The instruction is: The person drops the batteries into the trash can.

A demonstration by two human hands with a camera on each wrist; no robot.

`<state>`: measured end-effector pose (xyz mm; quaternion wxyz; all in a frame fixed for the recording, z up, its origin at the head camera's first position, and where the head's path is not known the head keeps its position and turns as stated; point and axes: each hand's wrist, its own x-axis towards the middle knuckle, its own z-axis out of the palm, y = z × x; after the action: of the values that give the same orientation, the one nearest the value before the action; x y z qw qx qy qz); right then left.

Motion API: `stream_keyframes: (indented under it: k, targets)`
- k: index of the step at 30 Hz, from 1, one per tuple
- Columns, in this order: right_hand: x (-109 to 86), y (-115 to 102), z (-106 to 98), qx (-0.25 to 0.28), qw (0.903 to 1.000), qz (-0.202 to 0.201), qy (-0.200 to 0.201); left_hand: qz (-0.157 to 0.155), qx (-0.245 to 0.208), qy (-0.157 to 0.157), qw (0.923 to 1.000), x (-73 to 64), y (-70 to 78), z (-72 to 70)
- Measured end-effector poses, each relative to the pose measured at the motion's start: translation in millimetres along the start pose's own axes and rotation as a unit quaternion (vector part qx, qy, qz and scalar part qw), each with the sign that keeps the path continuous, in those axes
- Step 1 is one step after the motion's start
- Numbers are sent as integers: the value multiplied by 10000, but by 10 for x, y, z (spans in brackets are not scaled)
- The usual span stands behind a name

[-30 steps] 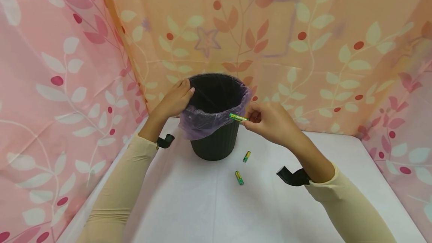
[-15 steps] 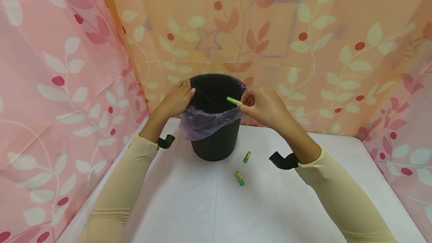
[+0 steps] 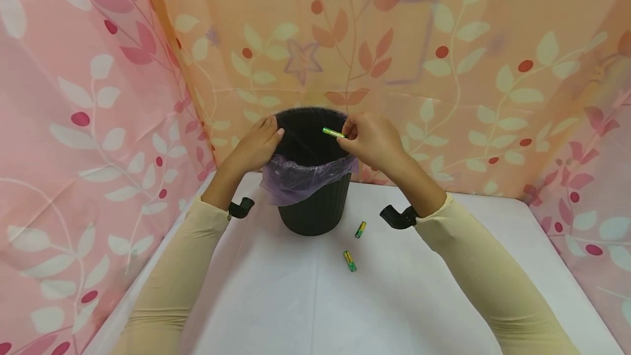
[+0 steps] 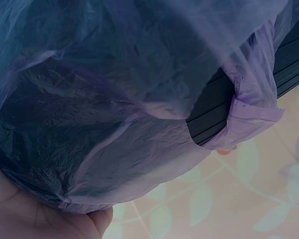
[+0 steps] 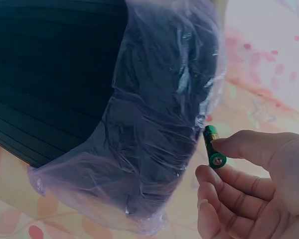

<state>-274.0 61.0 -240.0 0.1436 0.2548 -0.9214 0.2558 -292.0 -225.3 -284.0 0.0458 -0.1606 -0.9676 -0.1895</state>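
A black ribbed trash bin [image 3: 315,212] stands on the table, lined with a thin purple bag [image 3: 296,182] folded over its rim. At the rim's left side my left hand [image 3: 256,144] holds the edge; in the left wrist view part of that hand [image 4: 35,216] shows beside the liner. My right hand [image 3: 374,138] pinches a green and yellow battery [image 3: 333,132] between thumb and fingers, over the bin's mouth near its right rim. The right wrist view shows the battery [image 5: 215,149] end-on, close to the liner's edge.
Two more green and yellow batteries lie on the white table: one [image 3: 361,229] near the bin's base, another [image 3: 349,261] closer to the front. Patterned cloth walls [image 3: 394,70] stand behind and at both sides. Black wrist mounts [image 3: 398,217] jut from the sleeves.
My right hand has moved up and left, bringing the battery from in front of the bin's rim to over its opening. The left hand and the table batteries have stayed put.
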Motion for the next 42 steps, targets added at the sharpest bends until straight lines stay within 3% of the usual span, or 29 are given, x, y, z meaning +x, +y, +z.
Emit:
stream_keyframes:
  k: [8,17,30,42]
  targets:
    - [123,-95,116,-291,9993,-230,-82,-4,4,85,10000,0,7,-1]
    - [13,-83,195,-88,9993,-351,4,12,-25,107,9999,-8,17,21]
    - [-311,-12,179,886,9922,-679,563,39,21,79,10000,-12,13,-3]
    - [-643,142,241,1459,9847,-614,731,49,21,61,10000,-15,3,-12]
